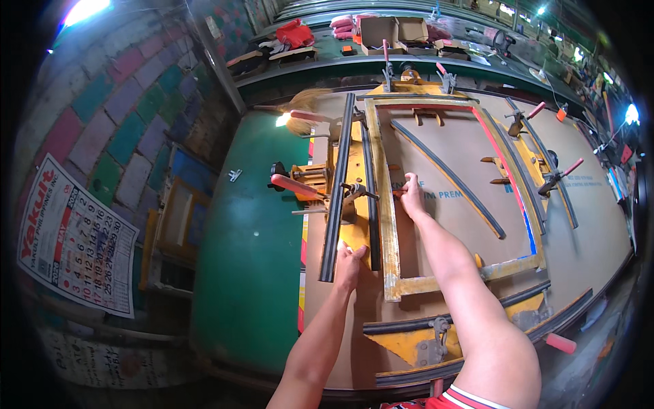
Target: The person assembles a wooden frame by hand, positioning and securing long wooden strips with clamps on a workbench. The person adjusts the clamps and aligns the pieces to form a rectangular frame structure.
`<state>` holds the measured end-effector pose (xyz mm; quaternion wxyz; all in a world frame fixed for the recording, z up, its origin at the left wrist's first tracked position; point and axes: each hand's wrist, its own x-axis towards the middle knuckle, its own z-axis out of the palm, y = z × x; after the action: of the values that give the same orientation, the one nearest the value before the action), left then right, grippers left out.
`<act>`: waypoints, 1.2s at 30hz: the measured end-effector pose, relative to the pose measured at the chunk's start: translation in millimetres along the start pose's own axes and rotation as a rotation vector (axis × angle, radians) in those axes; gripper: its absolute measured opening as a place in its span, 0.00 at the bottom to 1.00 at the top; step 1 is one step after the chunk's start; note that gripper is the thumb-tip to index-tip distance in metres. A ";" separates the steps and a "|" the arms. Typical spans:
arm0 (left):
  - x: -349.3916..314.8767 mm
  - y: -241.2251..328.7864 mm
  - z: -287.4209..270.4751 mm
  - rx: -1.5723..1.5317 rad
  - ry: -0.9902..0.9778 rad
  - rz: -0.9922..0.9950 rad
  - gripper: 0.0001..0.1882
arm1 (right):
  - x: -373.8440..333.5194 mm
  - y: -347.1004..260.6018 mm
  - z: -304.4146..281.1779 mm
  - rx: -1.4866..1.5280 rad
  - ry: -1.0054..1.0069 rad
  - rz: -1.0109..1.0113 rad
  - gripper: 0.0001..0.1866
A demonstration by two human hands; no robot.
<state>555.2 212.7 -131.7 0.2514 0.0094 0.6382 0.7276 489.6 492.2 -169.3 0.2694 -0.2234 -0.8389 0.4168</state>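
A rectangular frame (390,232), worn yellow with red and blue along its inner right edge, lies flat on the brown cardboard sheet. Left of it stands a yellow clamp plate (355,235) carrying long black-faced bars and toggle clamps with red handles. My left hand (349,264) is closed around the near end of that plate, between two bars. Inside the frame's left side, my right hand (411,199) pinches a small brown tab (397,194); its fingers partly cover it. A loose black-and-yellow bar (449,178) lies diagonally inside the frame, right of this hand.
More clamp plates sit at the far toggle clamps (409,73), the right clamp plate (531,153) and the near clamp plate (415,344). A green board (252,238) covers the left. A brush (306,109) lies beyond. Open boxes (381,34) stand on the back bench.
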 end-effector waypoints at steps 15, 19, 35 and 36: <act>0.9 -9.9 -11.0 0.213 -0.136 0.073 0.28 | 23.0 -12.0 -62.5 -0.395 -0.413 0.056 0.36; -26.1 6.9 -14.6 0.170 -0.113 -0.100 0.32 | 37.7 -6.1 -166.1 -0.623 -0.613 -0.113 0.38; -230.6 153.8 40.9 0.702 -0.243 0.180 0.13 | -52.1 -111.3 -578.2 -0.650 -0.395 -0.146 0.26; -241.5 154.7 46.2 0.697 -0.218 0.197 0.13 | -67.8 -104.9 -595.7 -0.554 -0.390 -0.110 0.26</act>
<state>726.8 155.0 95.5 0.2287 0.2331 0.8129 0.4823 905.2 738.4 200.9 0.0549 -0.1586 -0.9667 0.1931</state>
